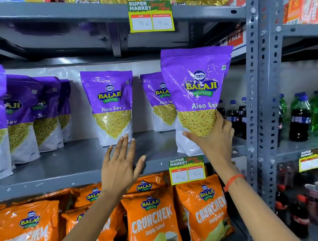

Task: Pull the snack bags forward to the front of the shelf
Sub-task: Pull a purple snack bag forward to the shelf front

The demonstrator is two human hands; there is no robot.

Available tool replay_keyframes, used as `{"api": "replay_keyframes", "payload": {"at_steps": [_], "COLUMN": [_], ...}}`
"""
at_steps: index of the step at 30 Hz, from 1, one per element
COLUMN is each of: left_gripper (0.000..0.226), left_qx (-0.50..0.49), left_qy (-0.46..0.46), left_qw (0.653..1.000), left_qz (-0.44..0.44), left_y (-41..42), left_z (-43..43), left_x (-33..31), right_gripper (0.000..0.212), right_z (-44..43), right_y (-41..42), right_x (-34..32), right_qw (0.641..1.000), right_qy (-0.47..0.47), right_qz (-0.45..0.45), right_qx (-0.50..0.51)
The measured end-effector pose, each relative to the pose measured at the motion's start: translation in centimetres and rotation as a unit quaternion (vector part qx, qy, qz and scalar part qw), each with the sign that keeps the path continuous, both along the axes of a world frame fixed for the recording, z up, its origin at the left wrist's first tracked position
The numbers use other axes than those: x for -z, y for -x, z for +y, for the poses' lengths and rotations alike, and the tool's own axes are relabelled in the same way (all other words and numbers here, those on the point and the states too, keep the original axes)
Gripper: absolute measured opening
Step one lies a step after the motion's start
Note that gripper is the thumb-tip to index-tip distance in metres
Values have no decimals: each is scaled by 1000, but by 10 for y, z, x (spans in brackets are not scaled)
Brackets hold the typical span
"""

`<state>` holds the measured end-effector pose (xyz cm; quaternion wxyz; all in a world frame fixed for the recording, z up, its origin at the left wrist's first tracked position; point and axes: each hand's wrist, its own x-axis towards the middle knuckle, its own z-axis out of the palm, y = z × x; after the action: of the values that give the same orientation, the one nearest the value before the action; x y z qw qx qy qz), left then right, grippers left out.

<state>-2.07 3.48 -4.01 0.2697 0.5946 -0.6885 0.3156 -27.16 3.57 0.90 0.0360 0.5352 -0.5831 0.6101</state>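
Purple Aloo Sev snack bags stand on the grey middle shelf (77,167). My right hand (212,134) grips the lower part of the rightmost bag (196,97), which stands upright at the shelf's front edge. Behind it, further back, stands another bag (159,101). A middle bag (111,105) stands set back on the shelf; my left hand (119,163) is spread open just below it, fingertips near its base, holding nothing. At the left, a row of several bags (24,117) runs from the front edge toward the back.
Orange Crunchex bags (154,221) fill the shelf below. A price tag (187,169) hangs on the shelf edge, another (151,16) on the shelf above. A perforated grey upright (258,91) bounds the right side; drink bottles (299,118) stand beyond it.
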Motion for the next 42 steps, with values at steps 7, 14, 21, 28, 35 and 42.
{"api": "replay_keyframes", "payload": {"at_steps": [7, 14, 21, 28, 35, 42], "left_gripper": [69, 68, 68, 68, 67, 67], "left_qx": [0, 6, 7, 2, 0, -6], "left_qy": [0, 10, 11, 2, 2, -2], "left_qw": [1000, 1000, 1000, 1000, 1000, 1000], "left_qz": [4, 15, 18, 17, 23, 24], "left_y": [0, 1, 1, 3, 5, 5], "left_z": [0, 0, 2, 4, 5, 7], "left_x": [0, 1, 1, -1, -1, -2], "right_gripper": [112, 113, 112, 112, 112, 114], "right_z": [-18, -26, -29, -29, -28, -30], "right_y": [4, 6, 6, 6, 7, 4], "right_x": [1, 4, 7, 7, 6, 8], "right_qw": [1000, 1000, 1000, 1000, 1000, 1000], "right_qy": [-2, 5, 25, 23, 16, 21], "right_qz": [2, 0, -5, -5, -10, -7], "right_qx": [7, 5, -1, -8, -16, -6]}}
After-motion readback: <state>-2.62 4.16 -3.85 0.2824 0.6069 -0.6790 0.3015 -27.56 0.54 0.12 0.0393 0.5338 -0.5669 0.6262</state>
